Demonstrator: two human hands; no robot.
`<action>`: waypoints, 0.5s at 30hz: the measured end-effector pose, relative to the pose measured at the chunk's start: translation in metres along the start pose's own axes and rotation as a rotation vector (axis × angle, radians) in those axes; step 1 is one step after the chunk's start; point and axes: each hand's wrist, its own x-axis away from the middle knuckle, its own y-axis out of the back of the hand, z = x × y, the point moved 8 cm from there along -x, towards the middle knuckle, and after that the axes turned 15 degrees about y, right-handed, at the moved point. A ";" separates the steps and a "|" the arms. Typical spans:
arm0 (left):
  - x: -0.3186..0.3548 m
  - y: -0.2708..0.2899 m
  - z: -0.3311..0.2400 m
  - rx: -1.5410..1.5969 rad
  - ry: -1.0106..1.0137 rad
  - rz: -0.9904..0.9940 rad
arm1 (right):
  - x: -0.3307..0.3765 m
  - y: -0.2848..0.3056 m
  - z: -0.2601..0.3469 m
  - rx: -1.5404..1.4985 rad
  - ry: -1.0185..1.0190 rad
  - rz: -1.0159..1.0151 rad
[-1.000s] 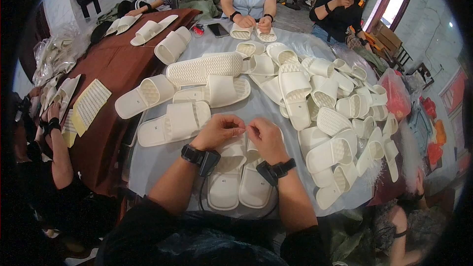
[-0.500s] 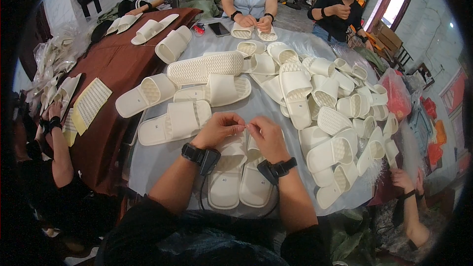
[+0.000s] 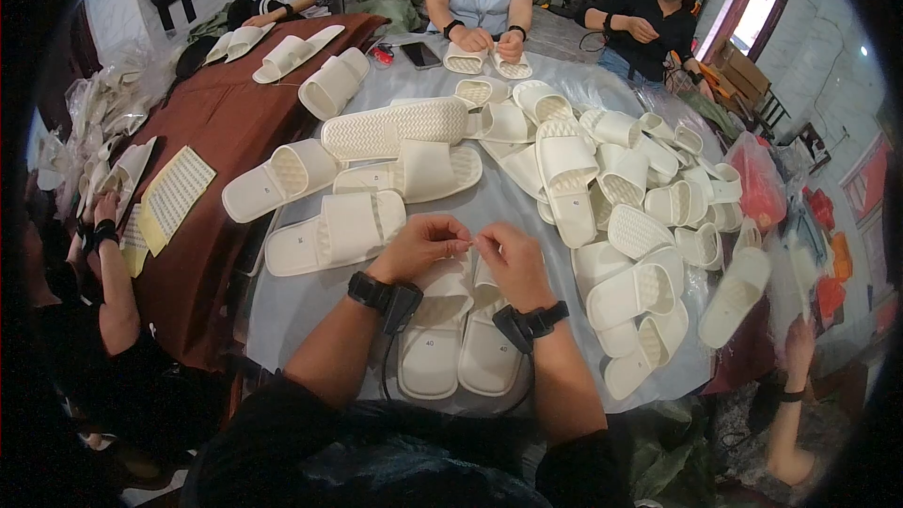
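A pair of cream slide slippers lies side by side in front of me, the left slipper (image 3: 429, 359) and the right slipper (image 3: 487, 365) with their heels toward me. Above their straps my left hand (image 3: 423, 249) and my right hand (image 3: 515, 268) almost meet, each with thumb and forefinger pinched together. Whatever is between the fingertips is too small to make out. Left of my left hand rests a single cream slipper (image 3: 337, 233). My hands hide the toe ends of the pair.
A big heap of cream slippers (image 3: 625, 169) covers the table's right side. More slippers lie ahead, one sole-up (image 3: 395, 128). Printed yellow sheets (image 3: 176, 196) lie on a brown cloth (image 3: 202, 118) at left. Co-workers sit around; one hand (image 3: 800, 343) reaches in at right.
My hands stay pinched in almost the same place. At right, a slipper has shifted toward the table edge and a co-worker's hand has moved onto clear plastic. The masked person's arms have lowered.
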 end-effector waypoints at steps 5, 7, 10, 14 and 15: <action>0.003 0.001 -0.003 -0.031 0.014 -0.032 | -0.002 0.001 0.001 -0.015 0.027 -0.027; 0.002 0.001 -0.003 -0.044 0.012 -0.027 | -0.001 0.001 0.002 -0.004 0.023 -0.004; 0.001 0.001 -0.002 -0.058 0.010 -0.024 | -0.002 -0.001 0.002 0.006 0.019 0.027; 0.000 0.001 -0.002 -0.054 0.000 -0.021 | -0.003 -0.001 0.003 0.010 0.021 0.040; 0.000 0.000 -0.002 -0.054 -0.001 -0.021 | -0.003 0.000 0.003 0.011 0.021 0.040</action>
